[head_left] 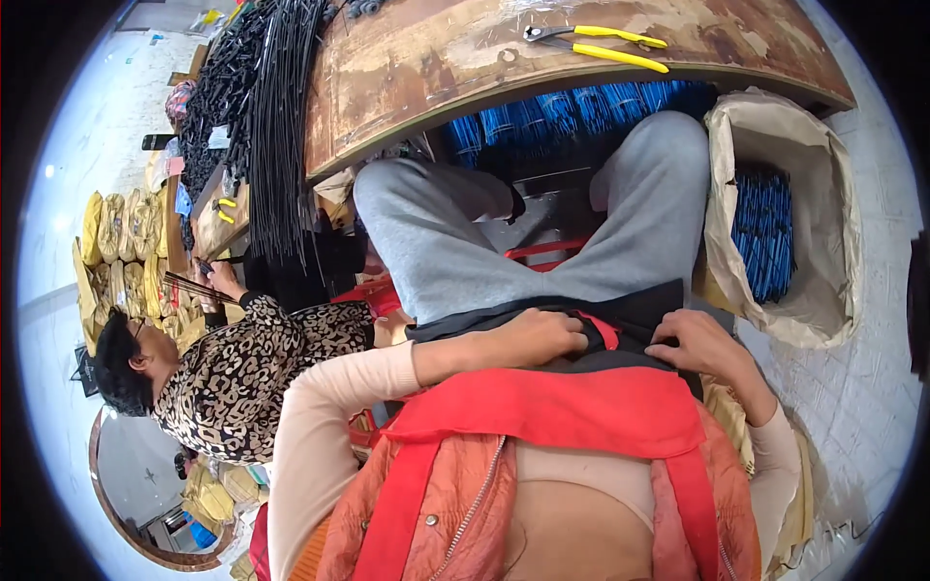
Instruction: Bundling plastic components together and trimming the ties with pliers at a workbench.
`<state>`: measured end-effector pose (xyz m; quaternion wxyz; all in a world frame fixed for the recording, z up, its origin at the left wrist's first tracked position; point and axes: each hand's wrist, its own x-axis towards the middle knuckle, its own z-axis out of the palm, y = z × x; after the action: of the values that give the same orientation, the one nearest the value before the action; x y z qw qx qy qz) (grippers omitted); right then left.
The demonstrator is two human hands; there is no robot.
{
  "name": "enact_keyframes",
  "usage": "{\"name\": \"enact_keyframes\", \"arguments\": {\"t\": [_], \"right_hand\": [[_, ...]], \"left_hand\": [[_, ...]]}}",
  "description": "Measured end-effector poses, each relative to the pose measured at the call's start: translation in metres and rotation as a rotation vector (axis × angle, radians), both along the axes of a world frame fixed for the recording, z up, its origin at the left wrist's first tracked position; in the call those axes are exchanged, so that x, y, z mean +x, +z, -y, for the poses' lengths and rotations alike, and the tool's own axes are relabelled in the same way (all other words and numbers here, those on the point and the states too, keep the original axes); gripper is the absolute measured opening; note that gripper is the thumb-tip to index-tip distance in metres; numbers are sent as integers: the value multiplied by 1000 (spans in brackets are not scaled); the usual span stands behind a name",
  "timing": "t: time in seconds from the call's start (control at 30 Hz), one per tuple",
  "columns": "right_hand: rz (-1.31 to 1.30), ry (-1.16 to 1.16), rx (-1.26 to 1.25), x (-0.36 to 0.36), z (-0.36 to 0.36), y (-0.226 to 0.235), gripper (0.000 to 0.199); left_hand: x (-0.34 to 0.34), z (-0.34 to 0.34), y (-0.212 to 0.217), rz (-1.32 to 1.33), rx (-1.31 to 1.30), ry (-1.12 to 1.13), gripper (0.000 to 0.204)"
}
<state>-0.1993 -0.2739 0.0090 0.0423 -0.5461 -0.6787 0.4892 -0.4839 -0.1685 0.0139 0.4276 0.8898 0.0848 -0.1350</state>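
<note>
Sitting with both hands down at waist level, this person has a bunched black cloth (635,324) across the top of the lap, over grey trousers (504,266). A red strip (605,332) pokes out of it between the hands. The left hand (547,334) lies on the cloth just beside that strip, fingers curled and close together; honestly can't tell if they're clamped on anything, the tips are hard to make out. The right hand (699,341) is over at the other side, fingers bent with the tips down at the cloth, and I can't tell whether they pinch it or just rest there.

Handling-wise, my guess is light and floppy, nothing fragile, probably not too slippery. Limp stuff like that likely bunches if you grab the middle, so I'd take an edge or corner in each hand. Yellow-handled pliers (620,58) lie well apart on the wooden surface (426,87), and a paper-lined bin (823,194) with blue sticks (763,237) stands near the right knee.
</note>
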Motion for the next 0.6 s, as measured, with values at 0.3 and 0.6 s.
{"name": "enact_keyframes", "arguments": {"t": [0.3, 0.6], "right_hand": [[138, -19, 64, -13, 32, 27, 22], [167, 118, -386, -17, 39, 25, 28]], "left_hand": [[13, 22, -6, 370, 447, -240, 7], [54, 39, -52, 518, 169, -131, 11]]}}
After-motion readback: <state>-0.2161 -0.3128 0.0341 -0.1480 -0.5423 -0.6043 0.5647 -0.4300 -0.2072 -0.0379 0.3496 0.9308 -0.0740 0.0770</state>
